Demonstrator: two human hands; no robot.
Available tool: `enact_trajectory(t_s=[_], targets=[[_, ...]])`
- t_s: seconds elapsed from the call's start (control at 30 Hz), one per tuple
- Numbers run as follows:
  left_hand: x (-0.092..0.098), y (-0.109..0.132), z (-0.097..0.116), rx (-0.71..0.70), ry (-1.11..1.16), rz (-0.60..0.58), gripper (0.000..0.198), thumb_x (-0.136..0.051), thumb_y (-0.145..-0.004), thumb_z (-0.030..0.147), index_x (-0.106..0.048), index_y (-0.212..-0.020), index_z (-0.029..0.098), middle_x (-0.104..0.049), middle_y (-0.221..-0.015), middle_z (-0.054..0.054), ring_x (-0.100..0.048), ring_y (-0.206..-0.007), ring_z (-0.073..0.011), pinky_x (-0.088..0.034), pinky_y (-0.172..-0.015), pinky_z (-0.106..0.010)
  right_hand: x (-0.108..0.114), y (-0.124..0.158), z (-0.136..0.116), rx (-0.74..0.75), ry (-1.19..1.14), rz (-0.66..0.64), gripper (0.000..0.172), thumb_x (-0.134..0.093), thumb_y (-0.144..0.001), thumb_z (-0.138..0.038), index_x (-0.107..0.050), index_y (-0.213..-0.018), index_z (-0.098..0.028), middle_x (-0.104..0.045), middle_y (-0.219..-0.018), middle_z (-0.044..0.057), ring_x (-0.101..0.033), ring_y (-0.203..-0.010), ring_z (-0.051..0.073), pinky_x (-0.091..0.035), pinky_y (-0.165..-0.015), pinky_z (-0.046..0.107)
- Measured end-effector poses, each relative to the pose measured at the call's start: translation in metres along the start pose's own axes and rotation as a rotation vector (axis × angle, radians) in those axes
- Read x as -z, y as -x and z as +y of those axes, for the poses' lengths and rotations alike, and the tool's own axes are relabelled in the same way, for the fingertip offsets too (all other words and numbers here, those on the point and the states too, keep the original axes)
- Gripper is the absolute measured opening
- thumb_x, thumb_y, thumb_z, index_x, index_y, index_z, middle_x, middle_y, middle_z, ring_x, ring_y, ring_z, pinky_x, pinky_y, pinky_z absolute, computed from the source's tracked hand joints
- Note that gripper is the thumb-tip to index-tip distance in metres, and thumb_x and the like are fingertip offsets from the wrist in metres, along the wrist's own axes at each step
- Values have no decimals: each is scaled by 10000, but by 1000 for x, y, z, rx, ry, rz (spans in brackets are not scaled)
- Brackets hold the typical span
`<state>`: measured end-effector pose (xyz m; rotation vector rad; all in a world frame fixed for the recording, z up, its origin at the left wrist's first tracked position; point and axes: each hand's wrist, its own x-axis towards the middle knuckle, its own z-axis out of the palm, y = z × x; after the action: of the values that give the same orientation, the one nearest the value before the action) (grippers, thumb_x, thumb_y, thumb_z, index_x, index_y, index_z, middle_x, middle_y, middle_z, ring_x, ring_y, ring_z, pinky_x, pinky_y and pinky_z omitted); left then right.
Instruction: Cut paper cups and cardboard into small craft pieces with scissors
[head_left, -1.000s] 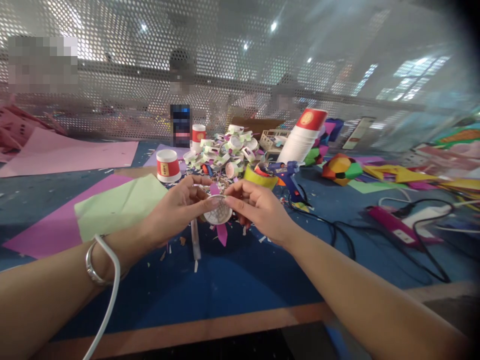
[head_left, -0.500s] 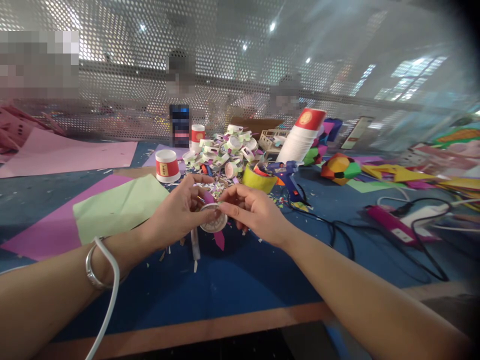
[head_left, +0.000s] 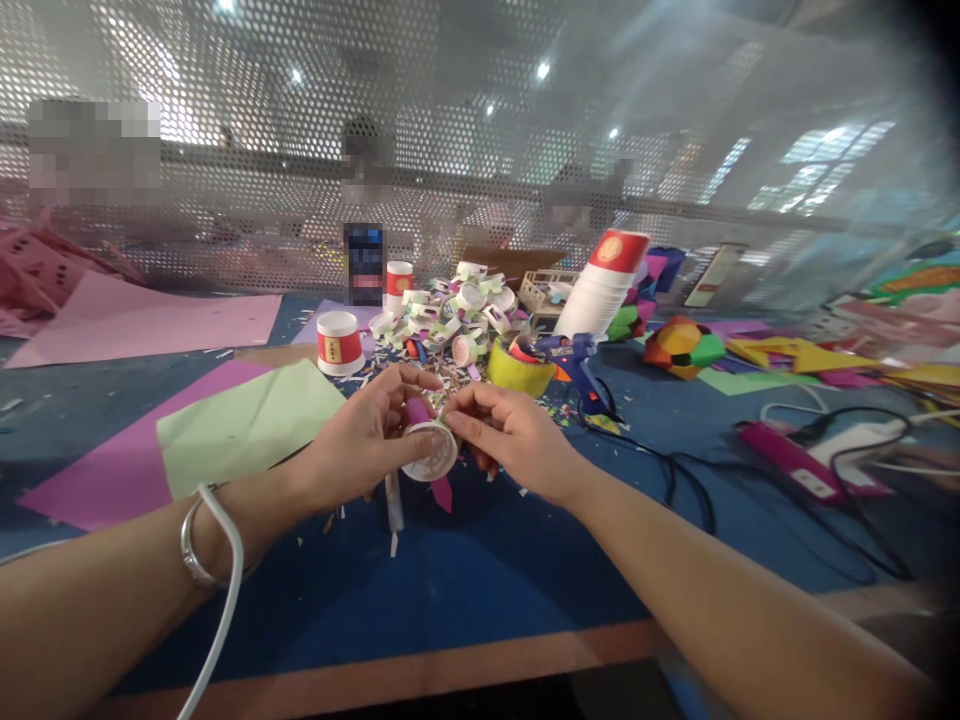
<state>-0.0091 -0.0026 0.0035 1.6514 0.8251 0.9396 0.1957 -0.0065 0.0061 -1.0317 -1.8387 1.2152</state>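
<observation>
A white round paper-cup base is gripped by my left hand, thumb lying across its face and fingers behind. Purple paper shows at its upper side, and a pointed purple paper piece juts out below. My right hand is closed in a pinch close to the base's right edge; what its fingertips hold is too small to make out, though a pale green bit shows there. Beyond both hands lies a heap of cut cup bases with green and purple paper on them.
Paper scraps litter the blue table. A red and white paper cup and a green paper sheet lie left. A yellow tape roll, blue glue gun and leaning cup stack stand right, with cables and a power strip.
The view has tilted slightly, so everything sits a little lower. My left hand still holds the cup base, and my right fingertips have shifted slightly off its face to the right edge.
</observation>
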Motion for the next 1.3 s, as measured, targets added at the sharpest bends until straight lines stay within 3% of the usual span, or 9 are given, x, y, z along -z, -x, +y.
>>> enact_trajectory(t_s=[0.3, 0.53, 0.73, 0.97, 1.3], targets=[[1, 0, -4, 36, -36, -33, 450, -707, -841, 311, -495, -1217, 187, -583, -901, -14, -561, -737, -140, -453, -646, -275, 1, 0, 1, 25, 32, 15, 289, -649, -915, -471, -609, -922, -185, -556, -675, -44, -515, -469, 66, -434, -426, 199], [2, 0, -8, 41, -69, -69, 433, -699, -858, 362, -504, -1215, 214, -570, -771, 19, -575, -693, -150, -439, -605, -268, -2, -1, -4, 24, 65, 9, 302, -646, -913, -481, -622, -911, -179, -545, -652, -45, -497, -476, 71, -410, -427, 208], [3, 0, -6, 51, -61, -67, 412, -715, -847, 365, -516, -1181, 229, -621, -792, 4, -598, -674, -149, -422, -569, -249, 0, 1, -3, 24, 62, 6, 297, -654, -910, -474, -617, -910, -180, -532, -642, -50, -495, -474, 73, -407, -430, 209], [2, 1, -4, 34, -18, -104, 278, -709, -860, 367, -536, -1005, 205, -579, -728, 35, -555, -626, -116, -418, -576, -231, 2, 1, -3, 24, 55, -15, 313, -650, -906, -497, -612, -911, -186, -537, -634, -51, -494, -466, 78, -407, -430, 213], [3, 1, -4, 45, -13, -103, 254, -716, -861, 360, -556, -971, 195, -622, -764, 14, -587, -675, -129, -446, -607, -247, 1, 0, -1, 22, 55, -15, 312, -639, -916, -486, -619, -943, -176, -556, -678, -39, -508, -475, 73, -414, -445, 217]])
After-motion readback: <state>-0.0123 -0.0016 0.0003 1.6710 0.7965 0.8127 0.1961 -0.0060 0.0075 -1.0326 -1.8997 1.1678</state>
